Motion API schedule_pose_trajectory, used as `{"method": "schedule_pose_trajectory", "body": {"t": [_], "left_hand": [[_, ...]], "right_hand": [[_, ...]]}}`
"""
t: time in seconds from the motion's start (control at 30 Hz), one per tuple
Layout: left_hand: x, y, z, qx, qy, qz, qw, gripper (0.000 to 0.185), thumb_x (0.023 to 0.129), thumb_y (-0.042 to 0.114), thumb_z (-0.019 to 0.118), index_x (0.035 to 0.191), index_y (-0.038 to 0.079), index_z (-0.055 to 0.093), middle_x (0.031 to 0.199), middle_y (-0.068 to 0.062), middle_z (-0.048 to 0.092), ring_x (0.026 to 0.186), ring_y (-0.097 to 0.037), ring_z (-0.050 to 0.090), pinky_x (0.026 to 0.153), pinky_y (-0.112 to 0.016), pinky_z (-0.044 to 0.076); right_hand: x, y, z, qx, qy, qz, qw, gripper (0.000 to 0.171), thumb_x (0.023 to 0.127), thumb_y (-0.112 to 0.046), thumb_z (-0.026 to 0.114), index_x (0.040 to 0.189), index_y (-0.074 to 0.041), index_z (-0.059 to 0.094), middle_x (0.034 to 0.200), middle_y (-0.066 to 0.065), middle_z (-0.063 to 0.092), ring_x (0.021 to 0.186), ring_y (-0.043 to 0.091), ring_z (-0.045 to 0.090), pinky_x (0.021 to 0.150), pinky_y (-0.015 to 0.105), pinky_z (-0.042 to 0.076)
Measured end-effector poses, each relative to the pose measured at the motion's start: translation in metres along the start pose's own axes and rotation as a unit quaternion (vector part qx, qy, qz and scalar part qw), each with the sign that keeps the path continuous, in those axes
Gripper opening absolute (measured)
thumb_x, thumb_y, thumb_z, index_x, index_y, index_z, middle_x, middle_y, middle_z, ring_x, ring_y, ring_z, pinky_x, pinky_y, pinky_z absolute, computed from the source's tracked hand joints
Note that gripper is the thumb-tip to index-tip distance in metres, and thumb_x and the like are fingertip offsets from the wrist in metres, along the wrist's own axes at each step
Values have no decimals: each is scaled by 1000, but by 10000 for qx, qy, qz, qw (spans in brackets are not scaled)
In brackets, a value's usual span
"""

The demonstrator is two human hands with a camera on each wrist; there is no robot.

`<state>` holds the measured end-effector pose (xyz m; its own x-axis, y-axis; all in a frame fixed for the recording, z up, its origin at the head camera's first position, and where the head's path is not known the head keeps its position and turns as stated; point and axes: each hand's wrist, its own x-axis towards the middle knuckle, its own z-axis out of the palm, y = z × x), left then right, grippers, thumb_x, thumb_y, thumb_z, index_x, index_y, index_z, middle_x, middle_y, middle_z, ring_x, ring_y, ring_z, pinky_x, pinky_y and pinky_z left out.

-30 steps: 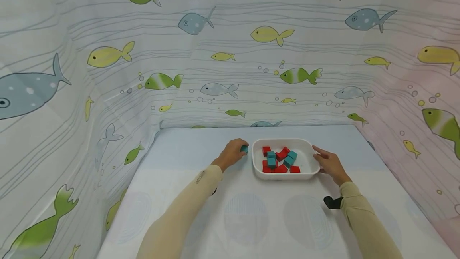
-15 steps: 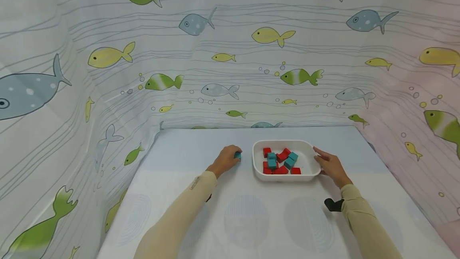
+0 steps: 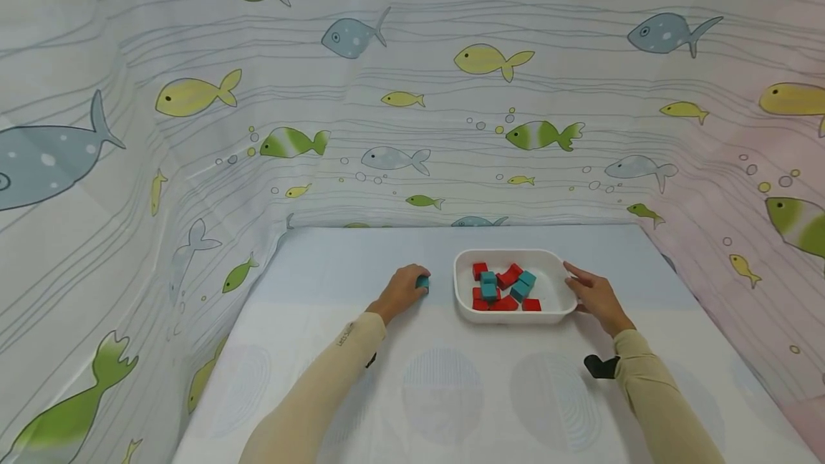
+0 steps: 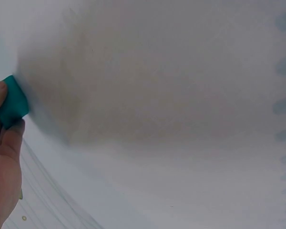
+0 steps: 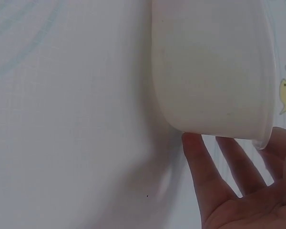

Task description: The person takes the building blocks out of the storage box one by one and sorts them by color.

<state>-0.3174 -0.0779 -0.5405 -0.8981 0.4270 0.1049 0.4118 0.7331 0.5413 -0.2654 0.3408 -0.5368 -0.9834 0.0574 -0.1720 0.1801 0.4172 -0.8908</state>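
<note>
In the head view my left hand (image 3: 399, 292) holds a teal cube (image 3: 422, 283) left of a white plastic tub (image 3: 548, 317). Up close in the left wrist view, thumb and fingertips pinch the cube (image 4: 14, 102) at two sides, low over the white tabletop. At the tub's right end, my right hand (image 3: 599, 299) grips the rim. The right wrist view shows fingertips against the outside of the tub (image 5: 209, 71), with one finger low on the wall and others nearer the rim. Several red blocks (image 3: 509, 276) and teal blocks (image 3: 523, 286) lie in the tub.
A white and pale blue cloth covers the table (image 3: 445, 378). Fish-printed curtains (image 3: 399, 92) enclose its back and both sides. A black piece (image 3: 601, 366) sticks out at the right wrist.
My left hand has moved left and slightly towards me with the teal cube, away from the tub. The right hand has stayed at the tub's end.
</note>
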Motion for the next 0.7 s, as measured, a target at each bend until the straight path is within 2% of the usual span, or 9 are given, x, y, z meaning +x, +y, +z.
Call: {"method": "schedule_pose_trajectory", "body": {"t": [0.47, 0.7], "left_hand": [[-1, 4, -3, -1, -47, -32, 10000, 35, 88, 6, 71, 122, 2, 62, 123, -12, 62, 117, -26, 57, 101, -38, 45], [5, 2, -4, -220, -51, -28, 9997, 63, 81, 17, 81, 136, 4, 53, 138, -11, 53, 129, -26, 48, 107, -38, 39]], "right_hand": [[0, 5, 0, -47, 31, -150, 9999, 55, 103, -31, 49, 153, -19, 30, 145, 30, 40, 119, 44, 52, 80, 41, 57], [1, 3, 1, -72, 68, -101, 9999, 55, 103, -30, 50, 153, -18, 31, 144, 30, 40, 118, 42, 54, 79, 39, 57]]}}
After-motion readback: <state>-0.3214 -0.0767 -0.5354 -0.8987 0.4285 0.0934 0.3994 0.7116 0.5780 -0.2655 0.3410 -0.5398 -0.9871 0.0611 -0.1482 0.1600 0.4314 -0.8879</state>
